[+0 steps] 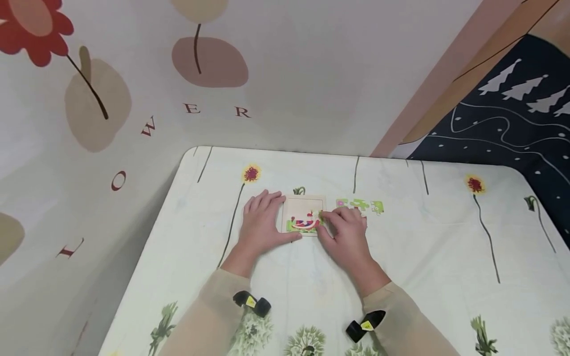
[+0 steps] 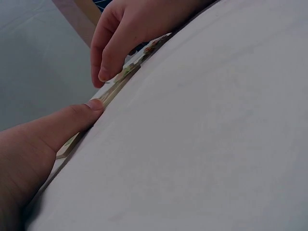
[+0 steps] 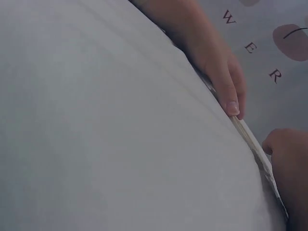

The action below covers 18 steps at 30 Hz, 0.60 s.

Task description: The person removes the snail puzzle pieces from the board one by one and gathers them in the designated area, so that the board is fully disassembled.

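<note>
A small square wooden puzzle board (image 1: pixel 305 202) lies on the table, its lower part filled with colourful pieces showing green and a red-and-purple curved shape. My left hand (image 1: pixel 263 222) rests against it with straight fingers along the left side. The left thumb (image 2: pixel 82 118) presses the near edge. At the board's right side, my right hand (image 1: pixel 349 237) pinches a light puzzle piece (image 1: pixel 317 214) between thumb and index finger, over the filled part. In the left wrist view the right fingertips (image 2: pixel 104 75) point down close above the board. The right palm hides part of the loose pieces.
Several loose green puzzle pieces (image 1: pixel 359 203) lie just beyond the right hand. A white cloth (image 1: pixel 427 247) printed with flowers covers the table. Behind its far edge rises a pale panel (image 1: pixel 311 99) with printed letters, and a dark tree-patterned fabric (image 1: pixel 498 123) is at right.
</note>
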Motion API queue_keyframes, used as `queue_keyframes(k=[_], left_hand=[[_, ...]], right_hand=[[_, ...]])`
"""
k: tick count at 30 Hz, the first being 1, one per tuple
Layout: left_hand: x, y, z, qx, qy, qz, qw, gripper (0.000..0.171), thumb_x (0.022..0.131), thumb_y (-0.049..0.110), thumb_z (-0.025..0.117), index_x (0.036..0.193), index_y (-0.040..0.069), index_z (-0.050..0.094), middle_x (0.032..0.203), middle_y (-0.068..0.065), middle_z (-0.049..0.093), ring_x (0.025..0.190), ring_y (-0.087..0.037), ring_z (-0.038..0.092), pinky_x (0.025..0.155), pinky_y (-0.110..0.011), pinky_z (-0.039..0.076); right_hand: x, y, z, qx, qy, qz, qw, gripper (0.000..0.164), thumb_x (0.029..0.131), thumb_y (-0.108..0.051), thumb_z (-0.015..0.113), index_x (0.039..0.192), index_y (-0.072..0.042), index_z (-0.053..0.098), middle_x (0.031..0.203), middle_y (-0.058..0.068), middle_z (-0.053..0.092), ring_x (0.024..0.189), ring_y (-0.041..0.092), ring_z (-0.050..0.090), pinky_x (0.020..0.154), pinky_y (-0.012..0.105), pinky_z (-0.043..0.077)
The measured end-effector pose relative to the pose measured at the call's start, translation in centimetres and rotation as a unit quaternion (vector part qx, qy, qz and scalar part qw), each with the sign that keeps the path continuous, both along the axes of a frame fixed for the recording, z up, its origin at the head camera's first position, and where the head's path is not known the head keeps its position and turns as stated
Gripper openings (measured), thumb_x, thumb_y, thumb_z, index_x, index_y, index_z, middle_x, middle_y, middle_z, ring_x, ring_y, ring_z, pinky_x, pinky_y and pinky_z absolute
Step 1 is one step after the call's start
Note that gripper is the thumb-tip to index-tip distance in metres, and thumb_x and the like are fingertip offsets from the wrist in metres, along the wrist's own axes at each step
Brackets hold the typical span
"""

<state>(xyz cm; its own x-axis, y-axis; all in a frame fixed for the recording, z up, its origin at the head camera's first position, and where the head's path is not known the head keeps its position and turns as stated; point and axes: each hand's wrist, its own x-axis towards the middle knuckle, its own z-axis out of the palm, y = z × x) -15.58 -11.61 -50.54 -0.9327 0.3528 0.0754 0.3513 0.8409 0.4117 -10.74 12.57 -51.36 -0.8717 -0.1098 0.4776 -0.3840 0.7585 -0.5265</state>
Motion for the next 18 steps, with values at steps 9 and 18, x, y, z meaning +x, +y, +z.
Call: queue_keyframes(k=[9,18], left_hand=[[0.0,0.1,-0.1,-0.010,0.001,-0.001,0.9999,0.107,0.076,0.076,0.081,0.157,0.013,0.050,0.166,-0.005,0.041,0.159,-0.033,0.022,0.126,-0.058,0.014],[0.0,-0.1,-0.1,-0.015,0.004,-0.001,0.9999,0.107,0.076,0.077,0.080,0.157,0.013,0.050,0.166,-0.005,0.041,0.159,-0.034,0.023,0.126,-0.059,0.015]], right_hand=[[-1.0,-1.1,0.1,0.022,-0.015,0.012,1.000,0.038,0.092,-0.025,0.080,0.126,-0.008,0.079,0.102,0.005,0.062,0.100,0.031,0.053,0.085,0.053,0.035],[-1.0,-1.7,1.1,0.044,-0.098,-0.004,0.994,0.039,0.094,-0.027,0.077,0.130,-0.011,0.075,0.108,0.005,0.058,0.106,0.028,0.050,0.084,0.049,0.034]])
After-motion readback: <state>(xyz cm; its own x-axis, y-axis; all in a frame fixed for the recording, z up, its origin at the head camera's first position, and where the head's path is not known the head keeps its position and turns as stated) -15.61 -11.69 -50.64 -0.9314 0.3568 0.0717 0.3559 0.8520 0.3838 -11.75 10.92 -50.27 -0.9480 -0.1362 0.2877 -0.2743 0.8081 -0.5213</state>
